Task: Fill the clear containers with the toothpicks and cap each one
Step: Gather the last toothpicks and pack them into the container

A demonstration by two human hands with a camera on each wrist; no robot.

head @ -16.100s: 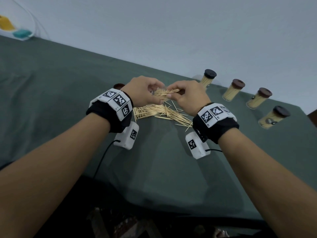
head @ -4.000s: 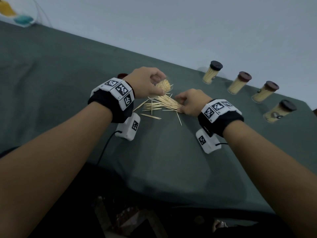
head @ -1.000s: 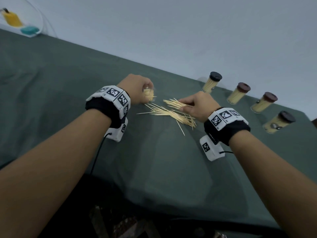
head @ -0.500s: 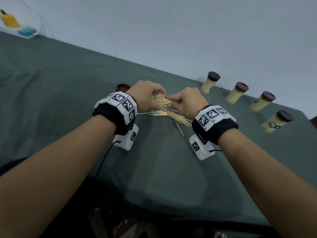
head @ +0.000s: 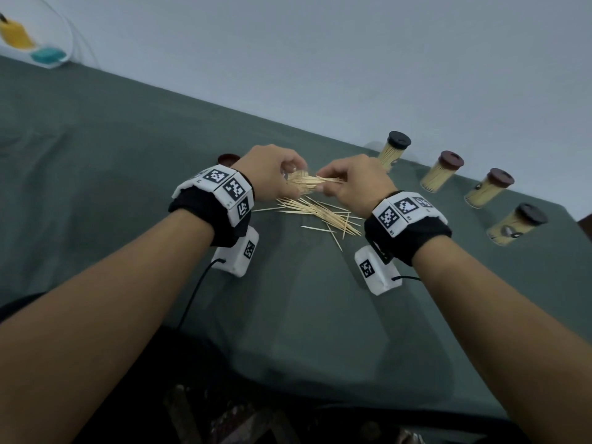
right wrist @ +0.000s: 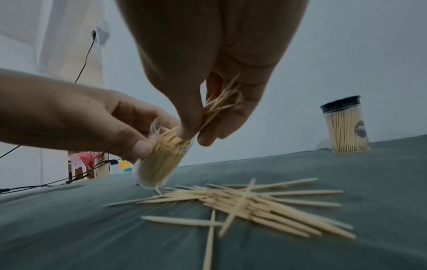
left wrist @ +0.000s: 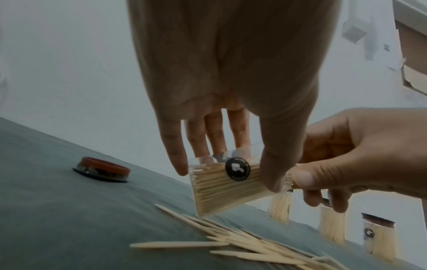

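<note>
The left hand (head: pixel 272 169) has its thumb and fingers curled round a clear container (left wrist: pixel 221 184), held tilted just above the green cloth (head: pixel 288 315), its base low and away from the right hand, its open mouth turned up toward it. Its long axis slants, nearer lying than standing. It is packed with toothpicks running along that axis, and a round black sticker (left wrist: pixel 237 169) shows on its wall.

At the mouth, the right hand (head: pixel 355 181) pinches a small bundle of toothpicks (right wrist: pixel 219 106) between thumb and fingers, their lower tips entering the opening and the upper ends fanning out inside the palm.

Directly beneath the two hands lies a loose heap of toothpicks (head: pixel 320 213), mostly parallel, a few crossed over them, spreading toward the right wrist.

Behind the left hand, a brown cap (left wrist: pixel 102 169) lies flat on the cloth, apart from the container.

Beyond the right hand stand four filled, capped jars (head: pixel 440 176) in a row along the cloth's far edge, well apart from the grip. On the near side, bare cloth stretches to the table edge.
</note>
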